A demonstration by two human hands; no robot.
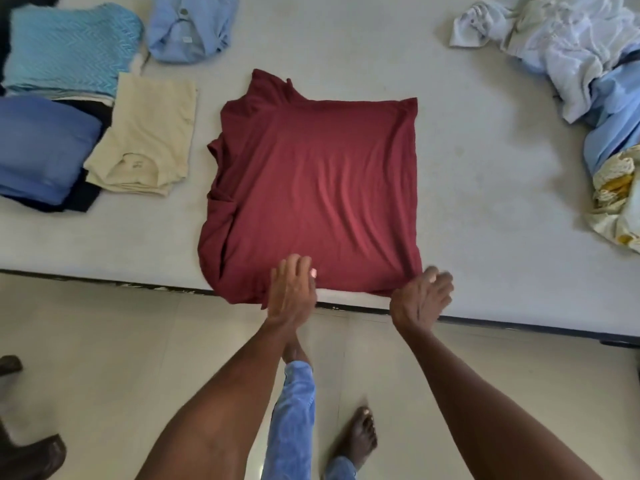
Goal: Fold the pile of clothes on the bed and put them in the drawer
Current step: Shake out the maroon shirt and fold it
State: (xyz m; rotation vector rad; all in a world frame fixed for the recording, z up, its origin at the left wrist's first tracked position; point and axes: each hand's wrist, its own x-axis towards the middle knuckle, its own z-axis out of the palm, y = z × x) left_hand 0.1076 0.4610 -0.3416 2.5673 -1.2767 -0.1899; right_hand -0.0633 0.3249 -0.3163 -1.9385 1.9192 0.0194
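A person stands at the edge of a bed (485, 188) with both bare arms stretched out over a maroon shirt (311, 188), which lies spread flat in a rough square on the pale sheet, its near hem reaching the bed's front edge. The left hand (292, 289) rests palm down on the shirt's near hem, fingers straight and held together, pressing the cloth. The right hand (422, 299) is at the shirt's near right corner; its fingers are blurred and loosely curled, and whether they pinch the cloth cannot be told.

To the left of the shirt lies a folded cream shirt (145, 140), just beside it but apart. Further left of the shirt a folded blue garment (45, 147) sits on something dark, and beyond that is a folded turquoise knit (69, 46) with a zigzag pattern. Behind the shirt and to its left lies a light blue shirt (190, 26), loosely bundled, with buttons showing. Well to the right of the shirt, at the far corner of the bed, is an unfolded pile (581, 57) of white and pale blue clothes, with a yellow-and-white patterned cloth (616, 199) at its near end.

In front of the shirt, below the bed's edge, are a tiled floor (104, 341), the person's blue jeans (294, 420) and a bare foot (360, 438). A brown shoe (31, 455) stands far to the lower left of the shirt.
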